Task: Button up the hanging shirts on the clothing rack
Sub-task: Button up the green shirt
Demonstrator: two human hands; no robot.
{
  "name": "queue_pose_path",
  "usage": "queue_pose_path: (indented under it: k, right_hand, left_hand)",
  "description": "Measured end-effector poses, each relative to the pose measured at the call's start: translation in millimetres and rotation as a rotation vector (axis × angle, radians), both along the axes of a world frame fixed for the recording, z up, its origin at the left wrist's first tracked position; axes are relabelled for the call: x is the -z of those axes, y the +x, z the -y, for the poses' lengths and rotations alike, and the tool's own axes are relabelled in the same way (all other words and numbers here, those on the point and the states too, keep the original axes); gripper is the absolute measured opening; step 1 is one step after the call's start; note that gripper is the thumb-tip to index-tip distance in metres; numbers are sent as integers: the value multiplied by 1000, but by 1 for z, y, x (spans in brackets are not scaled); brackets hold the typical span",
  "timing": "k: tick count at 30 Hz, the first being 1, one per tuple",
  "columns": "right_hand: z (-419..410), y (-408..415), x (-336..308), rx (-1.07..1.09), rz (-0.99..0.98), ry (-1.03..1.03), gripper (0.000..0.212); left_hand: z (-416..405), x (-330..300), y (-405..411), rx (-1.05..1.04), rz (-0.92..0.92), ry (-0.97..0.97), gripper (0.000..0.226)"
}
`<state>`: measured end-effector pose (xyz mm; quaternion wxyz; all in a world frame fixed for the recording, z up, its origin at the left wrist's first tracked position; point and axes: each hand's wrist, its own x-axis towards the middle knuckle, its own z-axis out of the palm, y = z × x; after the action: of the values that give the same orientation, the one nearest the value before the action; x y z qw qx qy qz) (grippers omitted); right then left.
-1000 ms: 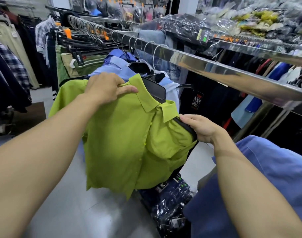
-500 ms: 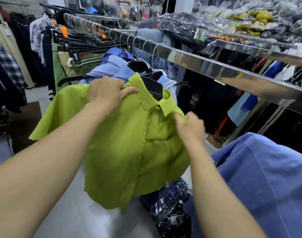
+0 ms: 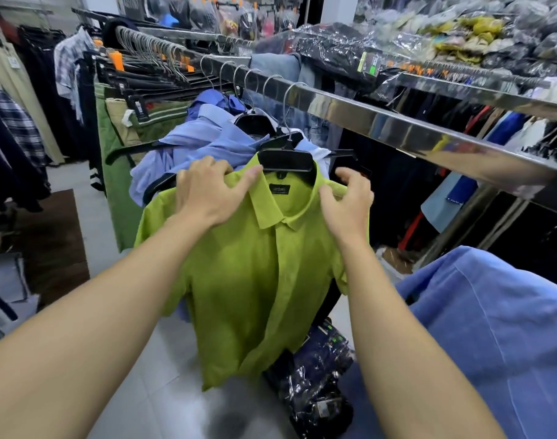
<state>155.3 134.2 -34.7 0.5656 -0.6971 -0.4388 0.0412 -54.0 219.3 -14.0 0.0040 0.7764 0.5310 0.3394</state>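
A lime-green short-sleeved shirt (image 3: 255, 280) hangs on a black hanger (image 3: 286, 160) from the chrome rail (image 3: 397, 128), its front facing me and its placket closed down the middle. My left hand (image 3: 207, 194) grips the shirt's left shoulder, thumb on the collar. My right hand (image 3: 346, 201) holds the right shoulder with curled fingers. Behind it hang light blue shirts (image 3: 201, 147) on black hangers.
A blue garment (image 3: 492, 327) lies at the lower right. Plastic-wrapped dark clothing (image 3: 318, 375) sits on the grey floor below the shirt. Green and beige trousers (image 3: 125, 128) hang further left; bagged clothes (image 3: 460, 36) pile on the shelf above the rail.
The green shirt has turned to face me squarely. My right hand rose from its lower front to the right shoulder. My left hand stayed on the left shoulder.
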Motion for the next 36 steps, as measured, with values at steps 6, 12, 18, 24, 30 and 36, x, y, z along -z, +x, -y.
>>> queue_pose_path:
  k: [6, 12, 18, 24, 30, 36]
  right_hand:
    - [-36, 13, -23, -269, 48, -227, 27]
    - [-14, 23, 5, -273, -10, -72, 49]
    - [-6, 76, -8, -321, 290, -582, 87]
    - [-2, 113, 8, -5, 210, -639, 55]
    - [15, 136, 8, -98, 95, -798, 13]
    - [14, 132, 8, 44, 293, -585, 2]
  left_hand:
    - [-6, -8, 25, 184, 203, -89, 42]
    - [4, 10, 11, 134, 226, 106, 45]
    - [-9, 38, -40, -60, -115, 85, 53]
    - [-18, 26, -84, -33, -49, -353, 42]
    - [-16, -3, -105, -132, -256, -531, 39]
    - [-4, -7, -107, -298, -224, -454, 38]
